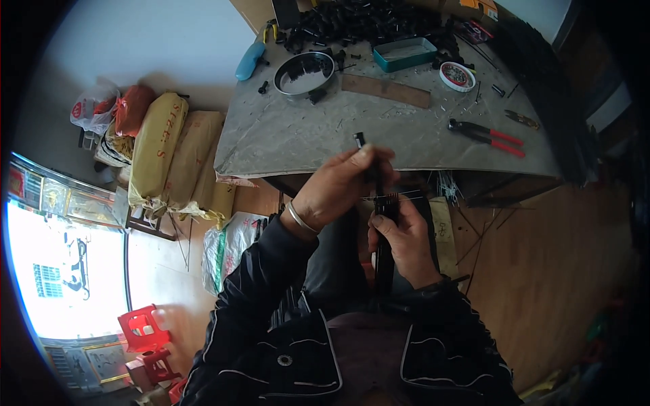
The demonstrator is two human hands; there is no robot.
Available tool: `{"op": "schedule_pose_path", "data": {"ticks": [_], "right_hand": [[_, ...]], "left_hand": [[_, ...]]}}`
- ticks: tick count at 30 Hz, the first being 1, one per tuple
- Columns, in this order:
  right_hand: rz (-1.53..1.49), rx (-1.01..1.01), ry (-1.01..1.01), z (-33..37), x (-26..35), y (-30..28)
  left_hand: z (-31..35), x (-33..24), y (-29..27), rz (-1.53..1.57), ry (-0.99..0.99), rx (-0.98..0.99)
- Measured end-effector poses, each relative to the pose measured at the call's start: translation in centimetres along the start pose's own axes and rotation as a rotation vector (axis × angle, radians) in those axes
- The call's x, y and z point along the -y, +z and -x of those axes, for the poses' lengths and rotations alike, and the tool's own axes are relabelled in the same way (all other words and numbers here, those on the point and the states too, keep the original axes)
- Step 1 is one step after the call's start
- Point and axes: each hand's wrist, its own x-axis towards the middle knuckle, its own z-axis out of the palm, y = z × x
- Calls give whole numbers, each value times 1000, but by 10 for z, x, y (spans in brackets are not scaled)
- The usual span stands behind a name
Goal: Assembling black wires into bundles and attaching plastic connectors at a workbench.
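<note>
My left hand (pixel 332 186) is raised just beyond the table's near edge, its fingers closed round a slim black rod-like piece with a shiny black end (pixel 359 139) sticking out on top. Lower and to the right, my right hand (pixel 405 245) grips a long black bundle-like piece (pixel 383 267) standing upright between my knees. Its top shows a row of fine ridges, and thin bright wires (pixel 409 195) cross there. The left hand's piece hangs right above that top; whether the two touch I cannot tell.
On the grey table (pixel 291 139) lie a heap of black parts (pixel 365 24), a round metal bowl (pixel 305 74), a teal tin (pixel 405 55), a wooden strip (pixel 386 91), a small round lid of bits (pixel 457 76) and red-handled pincers (pixel 486 137). Yellow sacks (pixel 159 152) stand left.
</note>
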Motion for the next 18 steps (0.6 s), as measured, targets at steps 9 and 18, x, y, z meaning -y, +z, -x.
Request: {"op": "schedule_pose_path", "data": {"ticks": [9,18], "right_hand": [[117,-39,-28,3,-3,9],[147,-57,-33,-1,-7,8]], "left_hand": [[1,8,-7,-255,-122,34],[3,13,-14,-197,-98,45]]}}
